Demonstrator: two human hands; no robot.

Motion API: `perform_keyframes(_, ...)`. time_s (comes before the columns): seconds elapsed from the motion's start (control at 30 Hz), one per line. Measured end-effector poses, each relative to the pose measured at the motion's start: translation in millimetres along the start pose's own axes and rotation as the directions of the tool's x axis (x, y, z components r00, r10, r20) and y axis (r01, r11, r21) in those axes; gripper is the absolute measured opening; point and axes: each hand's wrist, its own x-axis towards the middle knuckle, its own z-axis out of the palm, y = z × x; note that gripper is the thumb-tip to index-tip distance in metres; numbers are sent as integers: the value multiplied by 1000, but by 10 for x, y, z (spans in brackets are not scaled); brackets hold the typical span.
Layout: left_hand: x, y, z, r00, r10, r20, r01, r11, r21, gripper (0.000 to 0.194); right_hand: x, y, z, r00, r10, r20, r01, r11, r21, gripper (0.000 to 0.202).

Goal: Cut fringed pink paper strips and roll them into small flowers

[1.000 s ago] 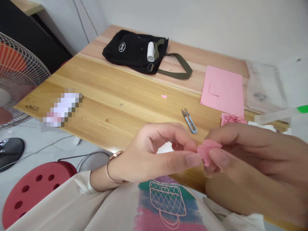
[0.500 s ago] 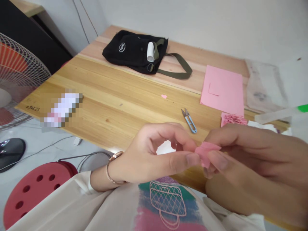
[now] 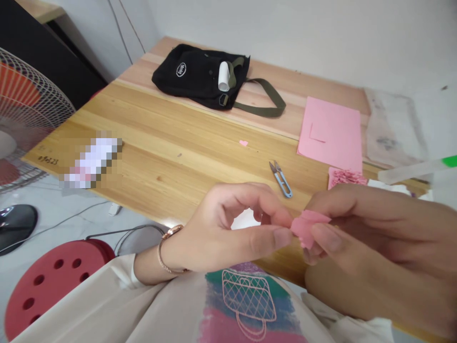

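A small folded piece of pink paper (image 3: 306, 228) is between my two hands, over the table's near edge. My right hand (image 3: 374, 238) pinches it between thumb and fingers from the right. My left hand (image 3: 235, 228) has its thumb and index finger curved together at the paper's left edge; the fingertips touch or nearly touch it. Just beyond my hands lie blue thread snips (image 3: 281, 179), blades pointing away. A tiny pink scrap (image 3: 243, 143) rests farther off on the wood.
Pink sheets (image 3: 330, 128) lie at the right, with a pink pile (image 3: 346, 177) nearer. A black bag (image 3: 196, 76) holding a white roll is at the back of the table (image 3: 160, 143). A fan (image 3: 28, 95) and red stool (image 3: 57, 290) stand left.
The pink paper has shifted slightly right with my right thumb, and more of its left part shows past my left thumb tip. The things on the table have not moved.
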Motion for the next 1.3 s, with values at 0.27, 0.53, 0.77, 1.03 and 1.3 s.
perform_keyframes(0.27,17,18,-49,998,-22,61,23,1000,-19,6,3,25,17,1000,-7,-20,7,1000,-17,12)
perform_keyframes(0.53,19,1,-27,999,-1,38,0,1000,7,6,39,-44,26,1000,29,0,-29,999,-19,15)
perform_keyframes(0.77,8,2,-12,999,53,-8,-53,996,71,10,11,-8,21,1000,9,-8,-9,1000,-22,11)
perform_keyframes(1.03,18,34,-10,996,89,-1,-88,986,144,9,9,9,9,1000,-8,-29,6,998,-70,12)
perform_keyframes(1.3,7,28,2,991,134,-21,-127,972,197,11,-21,5,-1,1000,-2,-13,2,999,-36,9)
